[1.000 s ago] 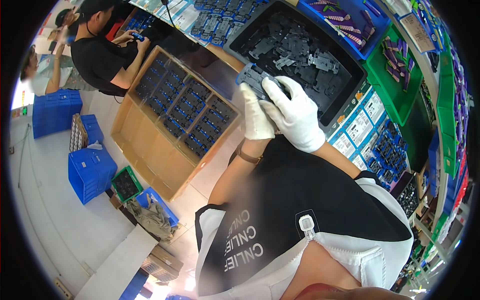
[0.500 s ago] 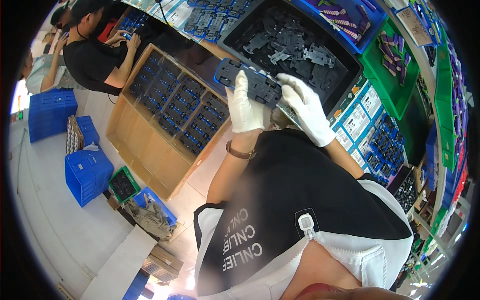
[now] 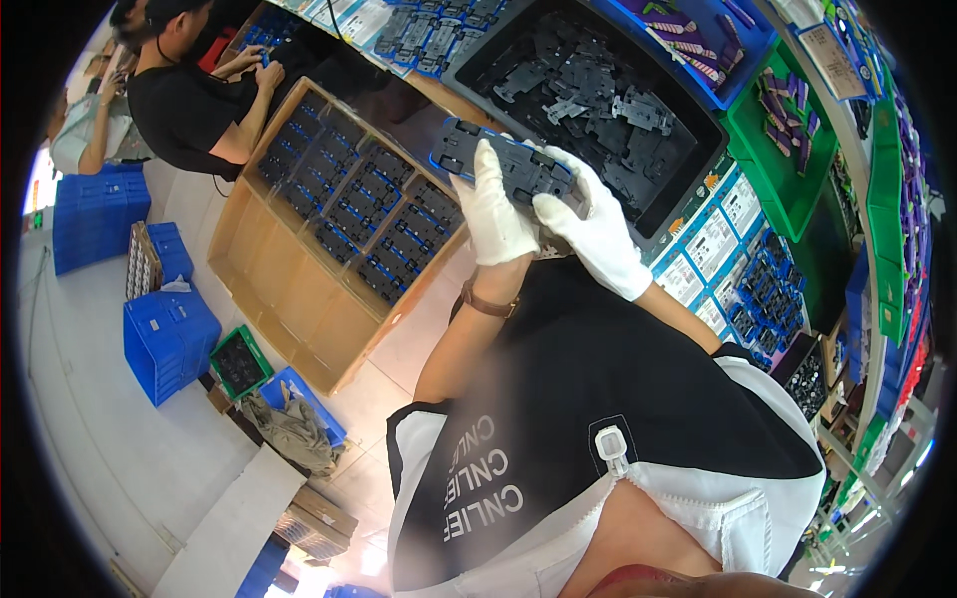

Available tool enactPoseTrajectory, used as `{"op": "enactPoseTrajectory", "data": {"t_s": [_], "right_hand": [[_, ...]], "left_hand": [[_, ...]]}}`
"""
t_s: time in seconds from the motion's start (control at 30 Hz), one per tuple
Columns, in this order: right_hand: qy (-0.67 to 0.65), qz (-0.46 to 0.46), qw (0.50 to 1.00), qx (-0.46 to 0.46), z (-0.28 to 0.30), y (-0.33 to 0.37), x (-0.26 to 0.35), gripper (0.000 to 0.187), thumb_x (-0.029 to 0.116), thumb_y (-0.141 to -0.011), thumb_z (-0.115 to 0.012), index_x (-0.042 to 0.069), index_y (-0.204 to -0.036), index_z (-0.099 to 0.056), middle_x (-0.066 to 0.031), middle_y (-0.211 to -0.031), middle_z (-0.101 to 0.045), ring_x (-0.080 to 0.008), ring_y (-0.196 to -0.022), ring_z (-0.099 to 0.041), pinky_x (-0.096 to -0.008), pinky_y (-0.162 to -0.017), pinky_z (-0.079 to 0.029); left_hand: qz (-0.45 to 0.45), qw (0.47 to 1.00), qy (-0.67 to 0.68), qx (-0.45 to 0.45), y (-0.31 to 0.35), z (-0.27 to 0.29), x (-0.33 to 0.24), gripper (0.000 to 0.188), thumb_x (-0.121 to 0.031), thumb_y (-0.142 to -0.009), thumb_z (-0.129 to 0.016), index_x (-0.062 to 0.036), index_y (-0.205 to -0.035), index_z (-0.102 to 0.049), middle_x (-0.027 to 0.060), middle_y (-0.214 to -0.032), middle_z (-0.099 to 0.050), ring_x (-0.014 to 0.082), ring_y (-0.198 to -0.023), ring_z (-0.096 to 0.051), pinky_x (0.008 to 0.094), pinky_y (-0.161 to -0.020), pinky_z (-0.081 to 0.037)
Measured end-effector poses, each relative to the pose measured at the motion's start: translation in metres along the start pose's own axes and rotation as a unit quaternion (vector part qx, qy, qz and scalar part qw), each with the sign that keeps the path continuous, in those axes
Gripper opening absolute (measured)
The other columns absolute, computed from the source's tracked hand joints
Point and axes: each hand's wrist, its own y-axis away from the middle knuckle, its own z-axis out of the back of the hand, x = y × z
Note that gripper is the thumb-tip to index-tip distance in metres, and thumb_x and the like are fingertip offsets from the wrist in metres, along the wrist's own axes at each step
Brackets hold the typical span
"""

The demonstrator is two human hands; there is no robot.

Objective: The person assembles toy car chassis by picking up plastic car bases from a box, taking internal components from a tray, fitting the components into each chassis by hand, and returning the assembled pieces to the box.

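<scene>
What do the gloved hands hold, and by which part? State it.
A blue toy car, black underside facing up. The left hand grips its near long side; the right hand holds its right end.

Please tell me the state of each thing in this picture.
Black-and-blue piece: held, raised
Left hand: gloved, gripping the piece
Right hand: gloved, holding the piece's end
Black tray: open, heaped with loose parts
Cardboard box: open, holding similar pieces
Green bin: open, holding purple items
</scene>
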Motion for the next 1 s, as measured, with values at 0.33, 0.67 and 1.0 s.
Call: {"op": "enactPoseTrajectory", "data": {"t_s": [0.33,0.67,1.0], "right_hand": [[0.041,-0.054,0.998,0.018,-0.009,-0.001,0.004,0.056,0.012,-0.085,-0.066,-0.002,-0.135,-0.043,-0.0089,-0.123,-0.056,-0.0124,-0.108,-0.052,-0.0283,-0.096,-0.041],[-0.039,-0.014,0.999,0.024,-0.01,-0.007,0.001,0.054,0.012,-0.087,-0.065,-0.002,-0.135,-0.043,-0.01,-0.129,-0.053,-0.0146,-0.114,-0.051,-0.029,-0.101,-0.037],[-0.036,-0.045,0.998,-0.026,0.0,-0.016,-0.025,0.049,0.027,-0.093,-0.058,-0.004,-0.13,-0.05,-0.0124,-0.127,-0.055,-0.0195,-0.117,-0.051,-0.0309,-0.102,-0.037]], "left_hand": [[-0.033,0.997,0.014,-0.066,-0.009,0.006,-0.004,0.025,-0.023,-0.095,-0.058,-0.005,-0.108,-0.049,0.0084,-0.093,-0.061,0.0207,-0.079,-0.064,0.0349,-0.071,-0.056],[-0.059,0.998,0.02,-0.022,-0.003,0.004,-0.006,0.031,-0.024,-0.095,-0.057,-0.0072,-0.117,-0.045,0.0096,-0.096,-0.06,0.0212,-0.082,-0.063,0.037,-0.076,-0.055],[-0.019,0.999,-0.023,0.009,-0.01,0.021,0.01,0.04,-0.026,-0.096,-0.056,-0.0067,-0.127,-0.04,0.0045,-0.108,-0.055,0.0125,-0.091,-0.057,0.0272,-0.078,-0.051]]}}
